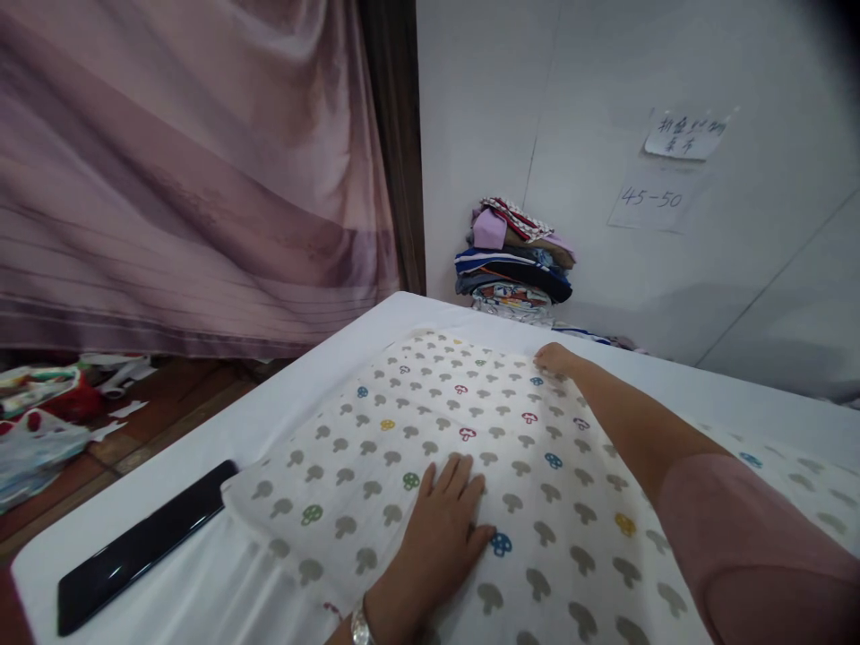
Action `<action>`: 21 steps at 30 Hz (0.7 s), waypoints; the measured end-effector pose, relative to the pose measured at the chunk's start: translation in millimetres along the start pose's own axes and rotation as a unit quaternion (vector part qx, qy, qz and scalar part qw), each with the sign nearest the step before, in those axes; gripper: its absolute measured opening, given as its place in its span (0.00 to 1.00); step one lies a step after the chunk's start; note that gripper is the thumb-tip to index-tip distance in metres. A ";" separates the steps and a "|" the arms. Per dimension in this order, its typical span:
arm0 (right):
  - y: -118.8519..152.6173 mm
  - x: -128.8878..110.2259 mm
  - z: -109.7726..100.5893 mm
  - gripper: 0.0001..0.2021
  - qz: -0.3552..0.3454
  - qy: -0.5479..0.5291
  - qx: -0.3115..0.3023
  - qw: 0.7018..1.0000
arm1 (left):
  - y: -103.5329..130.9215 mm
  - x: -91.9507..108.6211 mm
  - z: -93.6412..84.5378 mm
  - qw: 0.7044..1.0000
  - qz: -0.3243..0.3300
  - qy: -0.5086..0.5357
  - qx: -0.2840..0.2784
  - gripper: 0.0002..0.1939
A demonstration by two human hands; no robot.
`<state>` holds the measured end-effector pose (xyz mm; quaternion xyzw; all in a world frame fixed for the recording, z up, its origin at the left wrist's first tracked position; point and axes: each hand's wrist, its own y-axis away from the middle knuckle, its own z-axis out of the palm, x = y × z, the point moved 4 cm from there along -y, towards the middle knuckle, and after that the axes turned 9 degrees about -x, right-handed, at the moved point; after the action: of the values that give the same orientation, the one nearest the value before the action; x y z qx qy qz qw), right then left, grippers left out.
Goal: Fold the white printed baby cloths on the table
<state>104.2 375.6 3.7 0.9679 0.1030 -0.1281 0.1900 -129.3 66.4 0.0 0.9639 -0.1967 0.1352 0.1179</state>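
Note:
A white cloth (470,403) printed with grey and coloured mushrooms is spread over the white table (363,345). My left hand (447,524) lies flat on the cloth near its middle, palm down and fingers extended. A bracelet circles that wrist. Stretched out to the cloth's far edge, my right hand (554,358) is closed, its fingers pinching the edge there. Its fingertips are small and partly hidden. Beyond my right forearm more of the mushroom print shows on the table.
A black phone-like slab (148,546) rests along the table's left edge. Folded clothes (514,255) are stacked against the wall behind the table. A pink curtain (202,179) hangs at left, with plastic bags (44,439) on the floor. Handwritten paper notes (651,199) are on the wall.

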 end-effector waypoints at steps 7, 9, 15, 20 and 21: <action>5.9 -0.6 11.8 0.13 0.050 0.007 0.085 0.995 | 1.0 -1.0 1.1 1.000 -0.001 0.005 0.004 0.28; 6.0 -2.5 10.9 0.12 0.041 0.004 0.070 0.997 | 1.2 -0.7 0.9 1.000 0.000 0.004 0.006 0.28; 3.3 -12.1 7.5 0.14 0.035 -0.001 0.036 0.999 | 0.3 -0.6 1.3 1.000 -0.003 0.001 -0.001 0.28; 5.1 -20.5 17.5 0.13 0.063 0.034 0.095 0.993 | 1.4 -1.8 3.0 1.000 0.006 0.002 -0.001 0.30; 6.0 -22.0 19.2 0.13 0.065 0.042 0.104 0.992 | 1.8 -2.1 3.2 1.000 0.008 0.004 0.003 0.30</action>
<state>80.8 359.3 -5.1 0.9916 0.0335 -0.0846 0.0916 -131.3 64.6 -3.3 0.9622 -0.2031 0.1404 0.1152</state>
